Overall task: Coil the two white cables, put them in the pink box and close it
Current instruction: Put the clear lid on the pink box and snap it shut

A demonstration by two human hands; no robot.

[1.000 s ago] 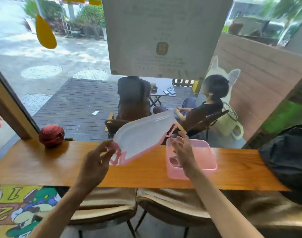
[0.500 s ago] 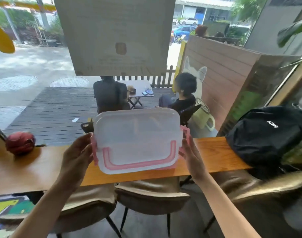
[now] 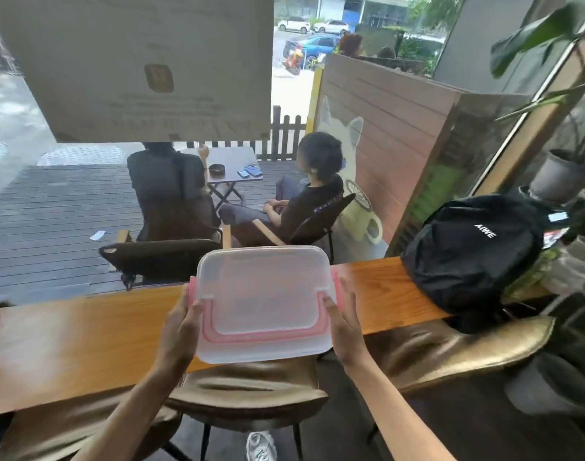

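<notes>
A translucent lid (image 3: 264,301) with pink clip flaps lies flat over the wooden counter (image 3: 85,334), held by both hands. My left hand (image 3: 179,327) grips its left edge, thumb on top. My right hand (image 3: 346,324) grips its right edge the same way. A pink tint shows through the lid, so the pink box seems to sit right beneath it, but its walls are hidden. The white cables are not visible.
A black backpack (image 3: 470,251) sits on the counter's right end. Two padded chairs (image 3: 251,390) stand under the counter. Potted plants (image 3: 563,171) fill the right side. Beyond the window, people sit on a wooden deck.
The lid went from tilted in my left hand alone, beside the open pink box, to level between both hands. The view swung right, bringing the backpack in.
</notes>
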